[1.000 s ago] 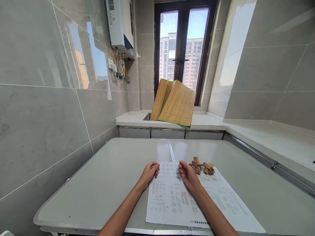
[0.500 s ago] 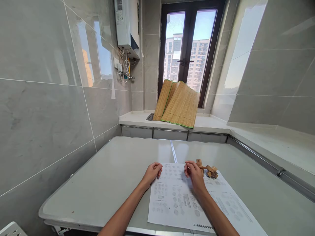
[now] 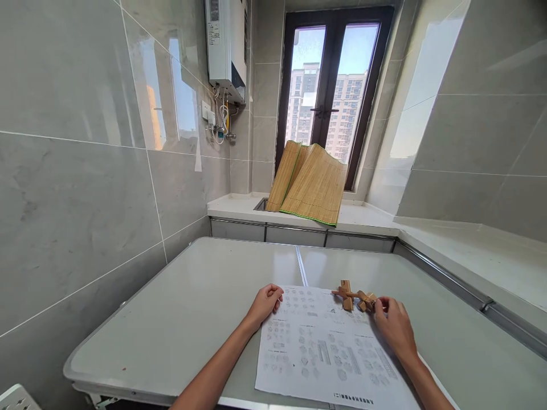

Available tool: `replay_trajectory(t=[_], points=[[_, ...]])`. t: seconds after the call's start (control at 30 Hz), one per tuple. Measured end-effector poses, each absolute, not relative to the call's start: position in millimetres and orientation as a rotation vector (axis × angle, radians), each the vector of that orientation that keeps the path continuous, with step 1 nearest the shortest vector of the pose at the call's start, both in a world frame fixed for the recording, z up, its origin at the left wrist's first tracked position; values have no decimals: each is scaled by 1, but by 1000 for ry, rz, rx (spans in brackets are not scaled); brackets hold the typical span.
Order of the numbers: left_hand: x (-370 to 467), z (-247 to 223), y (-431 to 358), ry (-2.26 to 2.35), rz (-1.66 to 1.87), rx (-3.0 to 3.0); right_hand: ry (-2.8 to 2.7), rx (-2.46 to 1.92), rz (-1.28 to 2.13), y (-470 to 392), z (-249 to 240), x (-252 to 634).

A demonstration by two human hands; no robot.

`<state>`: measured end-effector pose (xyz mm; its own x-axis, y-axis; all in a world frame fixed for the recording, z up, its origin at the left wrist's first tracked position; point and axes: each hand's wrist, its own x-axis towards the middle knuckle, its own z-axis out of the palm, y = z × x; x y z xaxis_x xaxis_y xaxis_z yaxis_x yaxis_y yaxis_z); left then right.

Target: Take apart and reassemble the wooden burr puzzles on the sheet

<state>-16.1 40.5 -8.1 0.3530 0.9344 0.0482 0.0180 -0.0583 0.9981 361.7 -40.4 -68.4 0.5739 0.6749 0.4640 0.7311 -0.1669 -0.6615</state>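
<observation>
My left hand (image 3: 265, 303) rests with curled fingers at the far left corner of a printed instruction sheet (image 3: 294, 364); nothing shows inside it. Rows of small grey diagrams cover the sheet. My right hand (image 3: 395, 327) is at the sheet's right side, its thumb and fingertips closed on the right end of a small cluster of wooden puzzle pieces (image 3: 364, 300). Just left of that cluster, touching or nearly so, lie more notched wooden puzzle pieces (image 3: 347, 296), crossed over each other at the sheet's far edge. My fingers partly cover the piece they touch.
The sheet lies on a pale folding table (image 3: 183, 319) with a centre seam (image 3: 301, 265). Behind it, a bamboo mat (image 3: 316, 188) leans on the white counter (image 3: 363, 213) by the window. A water heater (image 3: 226, 45) hangs on the wall, and a white power strip (image 3: 19, 398) shows at lower left.
My right hand has moved right, from left of the wooden pieces to their right side, uncovering more of the sheet and pieces. My left hand has stayed put. The view has shifted slightly.
</observation>
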Motion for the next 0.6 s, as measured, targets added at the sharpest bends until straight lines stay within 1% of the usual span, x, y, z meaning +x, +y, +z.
replay_trajectory(t=[0.13,0.4,0.53,0.6], points=[[-15,-6,41,933,957,1437,-1123,-1939,-19,-38,-70,356],[-14,-9,42,933,948,1462,-1243,-1910,-73,-44,-64,348],[-14,-6,40,953,936,1482,-1111,-1925,-75,-48,-58,350],[-14,-4,38,960,928,1500,-999,-1828,-33,-49,-52,351]])
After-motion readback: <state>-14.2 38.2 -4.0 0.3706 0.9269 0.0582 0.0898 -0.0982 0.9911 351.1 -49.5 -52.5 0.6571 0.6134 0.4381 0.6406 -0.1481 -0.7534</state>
